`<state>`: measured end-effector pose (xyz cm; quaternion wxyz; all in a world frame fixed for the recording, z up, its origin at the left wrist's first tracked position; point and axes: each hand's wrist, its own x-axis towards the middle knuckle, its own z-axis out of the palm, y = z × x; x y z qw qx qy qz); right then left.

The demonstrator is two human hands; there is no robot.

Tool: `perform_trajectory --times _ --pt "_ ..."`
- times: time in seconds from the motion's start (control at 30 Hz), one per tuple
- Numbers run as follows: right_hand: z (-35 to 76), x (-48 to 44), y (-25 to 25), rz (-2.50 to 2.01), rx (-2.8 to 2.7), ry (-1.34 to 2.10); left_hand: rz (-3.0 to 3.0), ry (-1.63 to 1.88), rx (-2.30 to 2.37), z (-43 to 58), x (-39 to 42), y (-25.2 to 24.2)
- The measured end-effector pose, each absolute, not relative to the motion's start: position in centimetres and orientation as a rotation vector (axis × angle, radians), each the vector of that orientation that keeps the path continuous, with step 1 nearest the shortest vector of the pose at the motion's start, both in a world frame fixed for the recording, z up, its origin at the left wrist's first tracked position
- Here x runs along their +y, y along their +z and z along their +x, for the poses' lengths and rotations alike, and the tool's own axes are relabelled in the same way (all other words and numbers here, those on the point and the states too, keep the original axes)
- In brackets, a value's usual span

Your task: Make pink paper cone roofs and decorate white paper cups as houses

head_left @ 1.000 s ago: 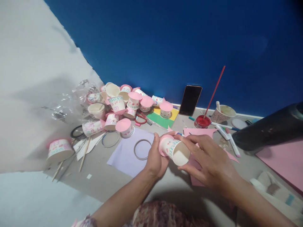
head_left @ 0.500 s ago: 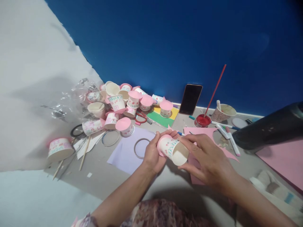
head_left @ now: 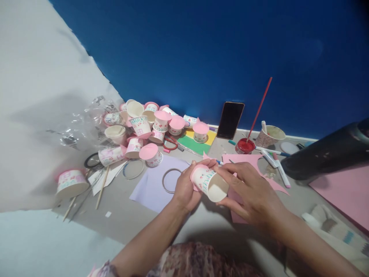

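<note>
Between my hands lies a white paper cup [head_left: 205,181] on its side, decorated with teal strokes and small red marks, its open mouth toward my right hand. A pink paper disc covers its base. My left hand [head_left: 186,186] cups the disc end, palm up, fingers behind it. My right hand [head_left: 245,188] grips the rim with thumb below and fingers above. Under and beside my right hand is a cut pink paper sheet [head_left: 227,159]. Left of my left hand, a ring [head_left: 168,189] rests on a lilac paper sheet [head_left: 147,188].
Several decorated cups with pink discs [head_left: 150,152] crowd the back left beside clear plastic wrapping [head_left: 77,130]. A phone [head_left: 230,120] leans on the blue wall. Right of it stand a red paint pot [head_left: 245,146] with a stick, a patterned cup [head_left: 269,136] and a dark cylinder [head_left: 325,154].
The cup has tilted slightly in my hands, and both hands keep their hold. The whole view has shifted a little.
</note>
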<state>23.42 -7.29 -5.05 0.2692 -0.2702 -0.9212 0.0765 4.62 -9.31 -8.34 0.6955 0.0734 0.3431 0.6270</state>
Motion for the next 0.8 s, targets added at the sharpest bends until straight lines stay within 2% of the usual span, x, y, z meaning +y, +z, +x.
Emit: perform_trajectory --times 0.27,0.43,0.5,0.67,0.8 --pt "23.4 -7.3 -5.1 -0.735 -2.489 0.224 0.188 1.369 0.78 4.6 -9.5 -8.4" --pt "23.6 -6.9 -4.9 -0.778 -2.385 0.364 0.14 1.38 0.736 4.3 -9.3 -7.9" --pt "23.9 -6.3 -4.9 -0.872 -2.227 0.571 0.117 1.427 0.725 4.0 -9.2 -7.6" --pt "24.1 -4.0 -6.2 -0.93 -1.588 1.482 0.152 1.528 0.755 3.5 -9.3 -7.8" --pt "23.3 -3.1 -7.6 -0.907 -1.175 1.828 0.363 1.53 0.845 4.2 -9.8 -8.3"
